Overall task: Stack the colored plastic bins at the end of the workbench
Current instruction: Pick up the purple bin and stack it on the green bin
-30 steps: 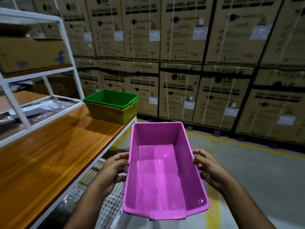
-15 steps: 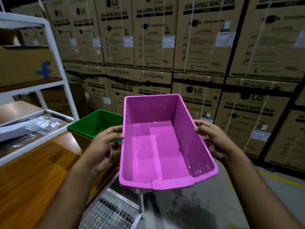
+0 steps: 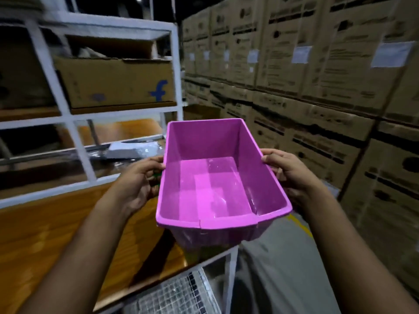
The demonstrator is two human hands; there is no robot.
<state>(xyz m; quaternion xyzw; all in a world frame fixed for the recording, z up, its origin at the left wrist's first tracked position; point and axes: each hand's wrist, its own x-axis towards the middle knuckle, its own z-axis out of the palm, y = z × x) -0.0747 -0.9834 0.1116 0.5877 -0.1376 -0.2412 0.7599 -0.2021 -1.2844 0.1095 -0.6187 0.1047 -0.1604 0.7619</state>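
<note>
Head view: open-topped pink rectangular plastic bin (image 3: 217,184) held in the air over the near corner of the orange-brown wooden workbench (image 3: 56,227), mouth up, tilted a little toward the camera. Left hand (image 3: 138,180) grips the left long rim, right hand (image 3: 288,171) grips the right long rim, both with fingers curled over the edge; hands stay apart, one per side. A sliver of green (image 3: 156,175) shows by the left fingers and something yellowish (image 3: 204,252) under the bin's base, likely the bins already stacked, mostly hidden.

Handling, as a judgement: empty thin-walled plastic, so light and fairly stiff, glossy and a bit slick; the rolled rim mid-length is the sensible hold.

Edges and room: the bench corner with its white metal frame (image 3: 229,252) sits just under the bin, grey floor (image 3: 278,268) beyond. White shelf upright (image 3: 174,71) near on the left, stacked brown cardboard cartons (image 3: 317,64) well apart on the right. Straight down looks open.
</note>
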